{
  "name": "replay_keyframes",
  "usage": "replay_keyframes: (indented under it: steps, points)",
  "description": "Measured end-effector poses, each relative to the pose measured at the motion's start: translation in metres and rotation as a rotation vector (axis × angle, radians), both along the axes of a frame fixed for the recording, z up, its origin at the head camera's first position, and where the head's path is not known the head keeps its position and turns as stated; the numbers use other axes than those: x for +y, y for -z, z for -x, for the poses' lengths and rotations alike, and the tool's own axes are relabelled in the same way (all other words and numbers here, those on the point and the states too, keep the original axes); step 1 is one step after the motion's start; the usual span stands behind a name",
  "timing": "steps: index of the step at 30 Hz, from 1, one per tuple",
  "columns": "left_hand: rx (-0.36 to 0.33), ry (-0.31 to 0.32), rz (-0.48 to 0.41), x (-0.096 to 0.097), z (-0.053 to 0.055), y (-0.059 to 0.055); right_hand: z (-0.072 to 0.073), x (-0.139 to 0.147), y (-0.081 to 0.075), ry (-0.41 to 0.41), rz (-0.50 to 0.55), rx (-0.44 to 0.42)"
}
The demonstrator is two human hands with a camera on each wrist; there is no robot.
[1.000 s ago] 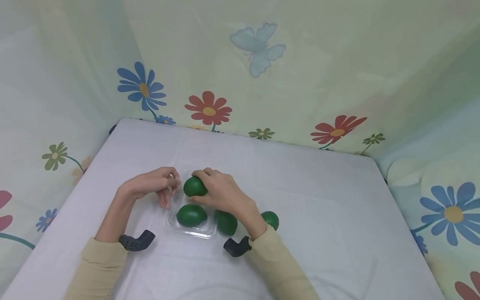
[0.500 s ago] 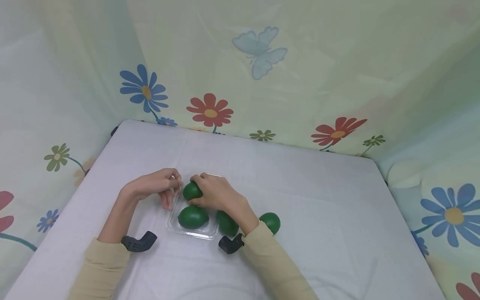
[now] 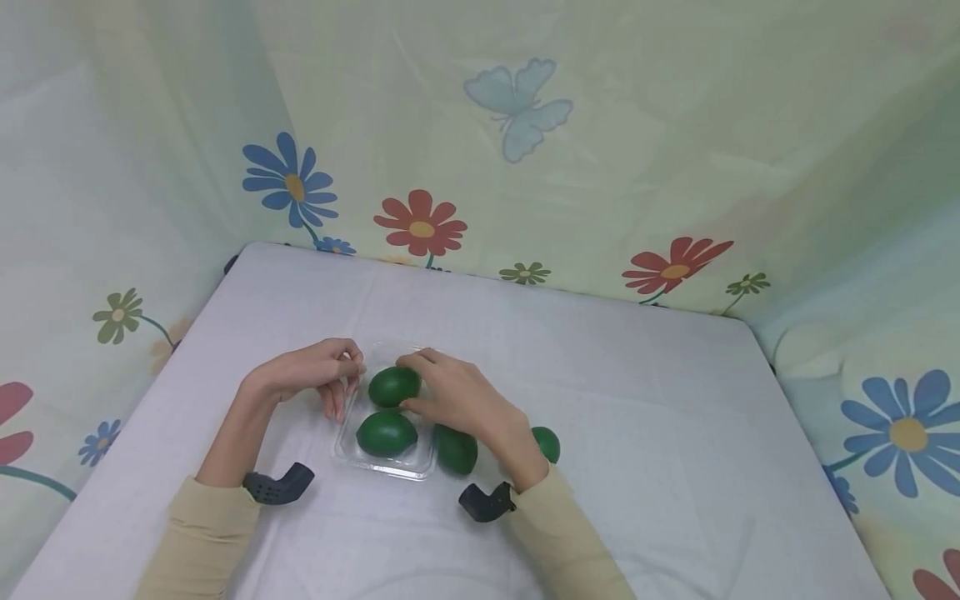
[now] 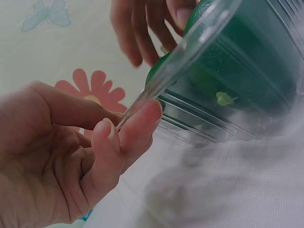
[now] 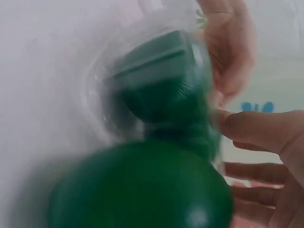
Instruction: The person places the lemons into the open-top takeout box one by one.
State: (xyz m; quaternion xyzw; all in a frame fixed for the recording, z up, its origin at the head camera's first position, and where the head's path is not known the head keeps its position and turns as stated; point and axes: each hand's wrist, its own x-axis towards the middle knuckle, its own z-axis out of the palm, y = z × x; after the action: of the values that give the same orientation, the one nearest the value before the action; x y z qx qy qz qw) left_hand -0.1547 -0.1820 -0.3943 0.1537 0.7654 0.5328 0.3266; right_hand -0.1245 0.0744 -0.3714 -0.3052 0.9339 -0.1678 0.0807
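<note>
Two green limes lie in a clear plastic container [image 3: 386, 472]: a near lime [image 3: 386, 434] and a far lime [image 3: 394, 387]. My left hand [image 3: 318, 372] pinches the container's left rim between thumb and fingers, plain in the left wrist view. Beside the far lime, my right hand [image 3: 461, 396] has its fingertips at that lime's right side, with most of the fruit showing outside the hand. Fairly straight fingers show on this hand [image 5: 266, 175] in the blurred right wrist view. Whether they still touch the lime, I cannot tell.
Just right of the container, another lime [image 3: 455, 451] rests on the white-covered table [image 3: 660, 400]. One more lime [image 3: 547, 444] is partly hidden behind the right forearm. A flower-print curtain [image 3: 585, 167] hangs behind the table.
The far lime has settled lower in the container. My right hand has loosened from round it and drawn back to the right. My left hand stays at the rim.
</note>
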Motion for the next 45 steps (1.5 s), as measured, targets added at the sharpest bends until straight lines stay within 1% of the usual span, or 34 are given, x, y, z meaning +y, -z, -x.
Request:
replay_keyframes:
  steps: [6,10,12,14,15,18,21,24,28,30,32,35,40,45]
  points:
    - [0.003,-0.001,0.006,-0.001,0.001,0.001,-0.022,0.036,-0.013,-0.003,0.088,0.128]
    - [-0.001,-0.001,0.012,-0.003,0.002,0.004,-0.034,0.060,-0.019,0.034,0.128,0.163]
    - [-0.009,-0.001,0.013,-0.003,0.003,0.005,-0.037,0.072,-0.022,0.053,0.133,0.161]
    - [-0.013,-0.006,0.010,-0.004,0.003,0.005,-0.038,0.083,-0.026,0.076,0.135,0.127]
    - [-0.013,-0.006,0.009,-0.005,0.003,0.005,-0.038,0.088,-0.029,0.091,0.134,0.097]
    - [-0.016,-0.010,0.011,-0.005,0.003,0.005,-0.038,0.105,-0.038,0.158,0.119,-0.020]
    - [-0.010,-0.004,0.015,-0.004,0.003,0.006,-0.039,0.122,-0.045,0.225,0.076,-0.132]
    - [-0.011,-0.008,0.016,-0.003,0.003,0.006,-0.040,0.133,-0.046,0.266,0.023,-0.250]
    - [-0.015,-0.017,0.021,-0.004,0.004,0.006,-0.041,0.132,-0.040,0.292,-0.072,-0.381]
    - [-0.013,-0.018,0.025,-0.004,0.004,0.006,-0.041,0.129,-0.037,0.295,-0.132,-0.407]
    - [-0.013,-0.019,0.025,-0.004,0.005,0.006,-0.042,0.127,-0.034,0.299,-0.187,-0.413]
    - [-0.012,-0.018,0.022,-0.003,0.005,0.007,-0.042,0.124,-0.030,0.287,-0.233,-0.406]
    - [-0.007,-0.007,0.023,-0.002,0.006,0.008,-0.042,0.122,-0.026,0.289,-0.239,-0.409]
    - [-0.010,-0.001,0.031,-0.001,0.007,0.009,-0.041,0.121,-0.022,0.266,-0.223,-0.415]
